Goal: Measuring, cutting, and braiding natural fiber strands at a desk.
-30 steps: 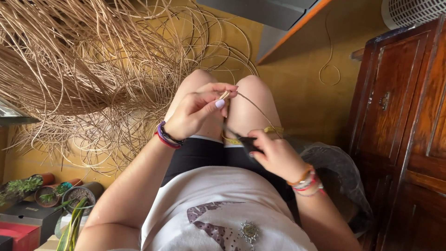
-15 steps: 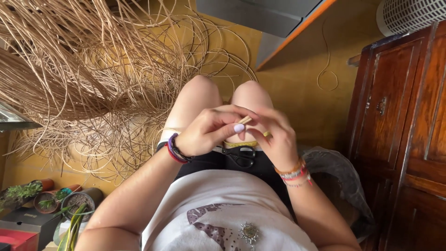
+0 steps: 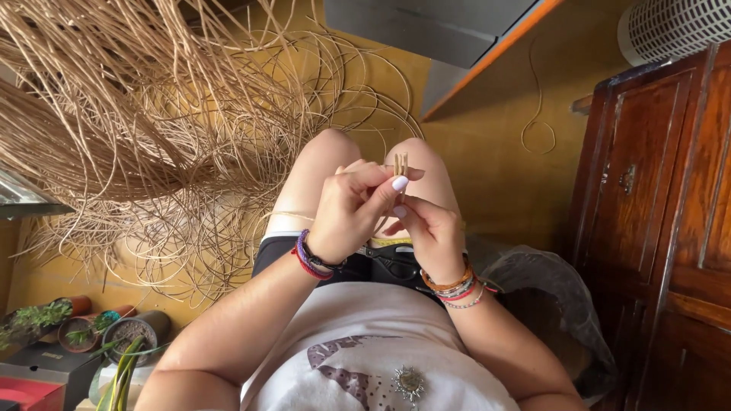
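Note:
My left hand (image 3: 354, 209) and my right hand (image 3: 428, 228) meet above my knees, both pinching a short bundle of tan reed strips (image 3: 400, 163) whose cut ends stick up between the fingertips. Bead and cord bracelets sit on both wrists. A pair of black scissors (image 3: 392, 265) lies in my lap just below the hands. A big tangled heap of long tan reed strands (image 3: 152, 129) spreads over the yellow floor to the left of my legs.
A dark wooden cabinet (image 3: 662, 228) stands at the right, a white perforated basket (image 3: 674, 27) above it. A grey plastic bag (image 3: 548, 297) lies by my right side. Small potted plants (image 3: 84, 335) and boxes sit at lower left. A single reed loop (image 3: 537, 125) lies on the floor.
My hands came together from apart, the right rising off my lap. They now hold the short reed bundle upright between them, and the scissors lie in my lap.

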